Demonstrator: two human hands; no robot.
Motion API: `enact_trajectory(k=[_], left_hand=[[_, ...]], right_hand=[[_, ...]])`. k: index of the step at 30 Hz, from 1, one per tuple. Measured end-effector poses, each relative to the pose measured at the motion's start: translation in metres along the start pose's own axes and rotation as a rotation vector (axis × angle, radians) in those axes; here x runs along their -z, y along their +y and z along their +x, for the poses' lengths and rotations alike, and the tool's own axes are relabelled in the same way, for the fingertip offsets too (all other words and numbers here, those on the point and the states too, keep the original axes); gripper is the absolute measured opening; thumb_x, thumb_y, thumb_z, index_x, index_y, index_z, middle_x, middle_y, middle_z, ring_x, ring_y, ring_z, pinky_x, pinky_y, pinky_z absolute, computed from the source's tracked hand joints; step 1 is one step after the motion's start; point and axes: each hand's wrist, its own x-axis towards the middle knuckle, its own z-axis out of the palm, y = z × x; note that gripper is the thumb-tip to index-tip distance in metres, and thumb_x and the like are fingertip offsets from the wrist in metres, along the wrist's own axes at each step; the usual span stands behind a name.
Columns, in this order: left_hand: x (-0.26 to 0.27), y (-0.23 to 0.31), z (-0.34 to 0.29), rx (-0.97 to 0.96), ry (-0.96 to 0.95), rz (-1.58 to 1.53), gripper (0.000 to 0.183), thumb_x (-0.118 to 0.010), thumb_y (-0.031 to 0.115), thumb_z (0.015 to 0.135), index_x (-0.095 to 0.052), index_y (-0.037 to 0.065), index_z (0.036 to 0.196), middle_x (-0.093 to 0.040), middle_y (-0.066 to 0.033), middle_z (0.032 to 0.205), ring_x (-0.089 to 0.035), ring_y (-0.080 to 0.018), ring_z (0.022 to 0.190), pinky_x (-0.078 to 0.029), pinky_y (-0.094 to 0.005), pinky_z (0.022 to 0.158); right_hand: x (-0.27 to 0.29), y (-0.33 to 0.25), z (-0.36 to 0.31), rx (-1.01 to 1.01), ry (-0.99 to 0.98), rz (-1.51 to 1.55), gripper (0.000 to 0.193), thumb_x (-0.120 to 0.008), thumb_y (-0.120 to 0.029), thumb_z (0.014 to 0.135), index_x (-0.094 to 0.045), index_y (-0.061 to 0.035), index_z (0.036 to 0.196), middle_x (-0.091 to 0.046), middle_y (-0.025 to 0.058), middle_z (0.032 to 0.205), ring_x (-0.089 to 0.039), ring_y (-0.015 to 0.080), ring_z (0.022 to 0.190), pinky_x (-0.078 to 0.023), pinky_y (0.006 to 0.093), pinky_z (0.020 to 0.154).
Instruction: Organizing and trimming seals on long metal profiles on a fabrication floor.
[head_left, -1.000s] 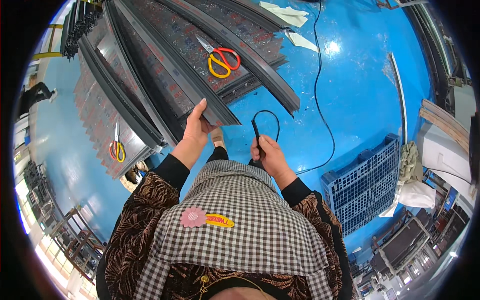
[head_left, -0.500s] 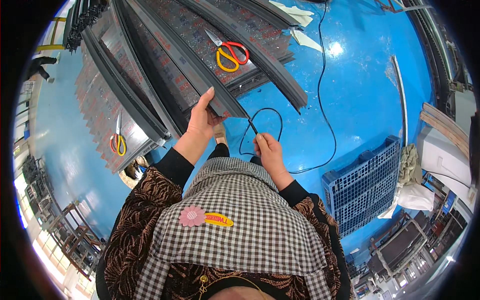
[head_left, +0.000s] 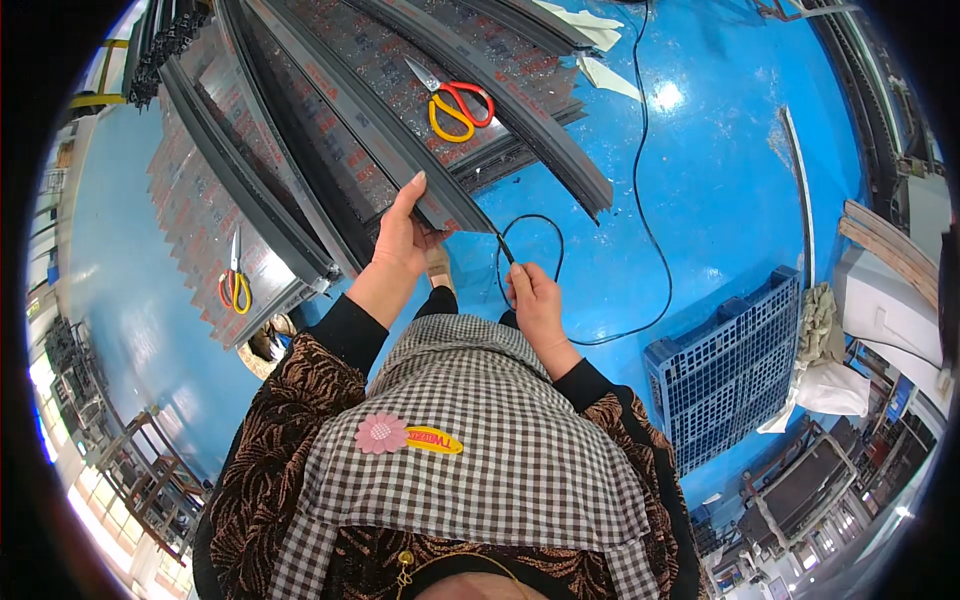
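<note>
Head view: black cord (head_left: pixel 505 250) pinched by right hand (head_left: pixel 538 302) is seemingly being fitted (steady alignment needed next) to grey profile (head_left: pixel 370 122) gripped by left hand (head_left: pixel 400 243).

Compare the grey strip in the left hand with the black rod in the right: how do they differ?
The grey strip is broad; the black rod is thin. The left hand grips the grey strip near its end, thumb on top; the right hand pinches the black rod. The grey strip runs far up the picture; only a short length of the black rod shows. Both are dark.
</note>
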Motion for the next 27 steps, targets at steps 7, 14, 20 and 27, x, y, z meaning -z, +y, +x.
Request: enact_trajectory(k=[7, 14, 20, 27], left_hand=[[-0.004, -0.001, 0.0, -0.003, -0.006, -0.017, 0.046, -0.064, 0.038, 0.08, -0.055, 0.003, 0.107, -0.062, -0.0123, 0.093, -0.061, -0.0204, 0.073, -0.05, -0.0291, 0.066], [-0.003, -0.001, 0.001, -0.005, -0.013, -0.031, 0.045, -0.064, 0.036, 0.081, -0.055, 0.002, 0.108, -0.062, -0.0122, 0.093, -0.061, -0.0204, 0.075, -0.051, -0.0296, 0.064], [-0.005, 0.001, -0.001, 0.002, -0.019, -0.041, 0.043, -0.064, 0.035, 0.081, -0.055, 0.002, 0.108, -0.062, -0.0119, 0.093, -0.061, -0.0204, 0.075, -0.051, -0.0298, 0.063], [0.003, -0.007, 0.008, 0.03, -0.02, -0.041, 0.042, -0.065, 0.035, 0.081, -0.056, 0.002, 0.105, -0.063, -0.0125, 0.094, -0.061, -0.0204, 0.077, -0.051, -0.0303, 0.064]], right_hand=[[-0.002, 0.0, 0.003, 0.044, 0.011, -0.095, 0.023, -0.052, -0.019, 0.092, -0.058, -0.001, 0.08, -0.054, 0.0015, 0.06, -0.046, 0.0098, 0.053, -0.038, 0.0239, 0.049], [0.003, -0.001, 0.005, 0.2, 0.051, -0.32, 0.022, -0.053, -0.018, 0.092, -0.058, -0.0006, 0.079, -0.053, 0.0014, 0.059, -0.045, 0.0109, 0.052, -0.038, 0.0255, 0.05], [0.001, -0.002, 0.013, 0.105, 0.01, -0.149, 0.022, -0.052, -0.017, 0.092, -0.058, -0.0004, 0.079, -0.054, 0.0019, 0.061, -0.045, 0.0108, 0.052, -0.038, 0.0246, 0.05], [0.012, -0.003, 0.014, 0.046, -0.078, 0.096, 0.022, -0.047, -0.018, 0.094, -0.058, -0.0019, 0.084, -0.056, 0.0033, 0.069, -0.047, 0.0112, 0.059, -0.039, 0.0244, 0.057]])
